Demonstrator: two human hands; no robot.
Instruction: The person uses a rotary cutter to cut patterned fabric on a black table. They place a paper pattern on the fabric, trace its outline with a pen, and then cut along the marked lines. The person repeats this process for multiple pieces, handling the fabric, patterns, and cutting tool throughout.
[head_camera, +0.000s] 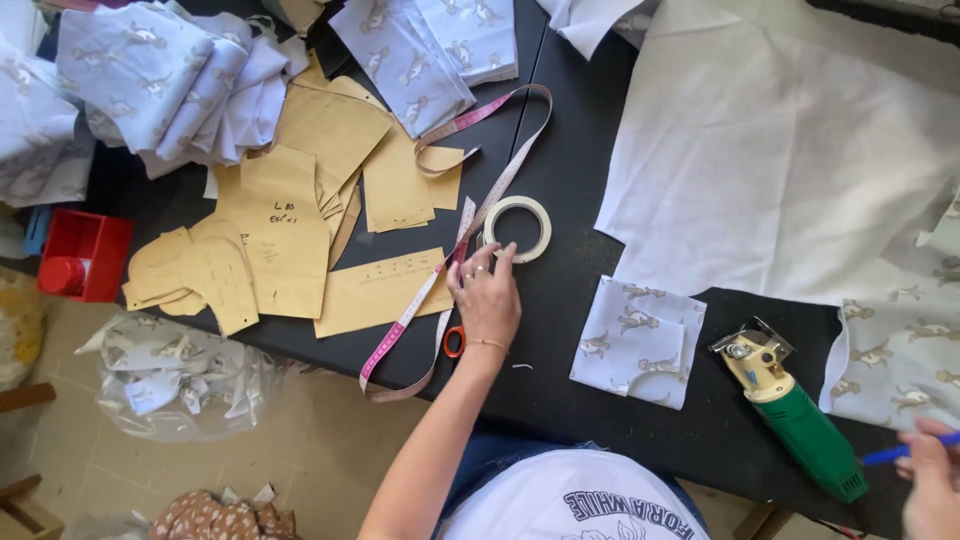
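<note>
**Hands at the cutting table: tape roll and blue pen**

Head view, the only one. Fingers of the left hand (487, 298) lie loosely spread and lightly curled in the middle of the frame, palm down on the black table (560, 180). Their tips rest against the lower left rim of a roll of masking tape (517, 229); whether they pinch it or only touch it I cannot tell. The roll lies flat, its hole facing up at the camera. Under the hand an orange scissor handle (453, 342) sticks out toward the lower edge of the table; the blades are hidden.

A pink measuring tape (410, 320) runs just beside the thumb. Its long axis goes diagonally, from the table edge at lower left up to a loop at upper centre, passing left of the roll.

The right hand (930, 480) sits at the lower right corner, partly cut off by the frame. Its fingers are closed around a blue pen (897, 452), which lies almost level and points left. Just left of it a green and yellow electric cutter (790, 410) lies on the table, blade end toward the upper left.

Brown paper patterns (290, 210) spread over the upper left, printed fabric pieces (160, 80) above them, a white cloth (780, 140) at upper right, and a small folded printed piece (638, 340) right of the left hand.
</note>
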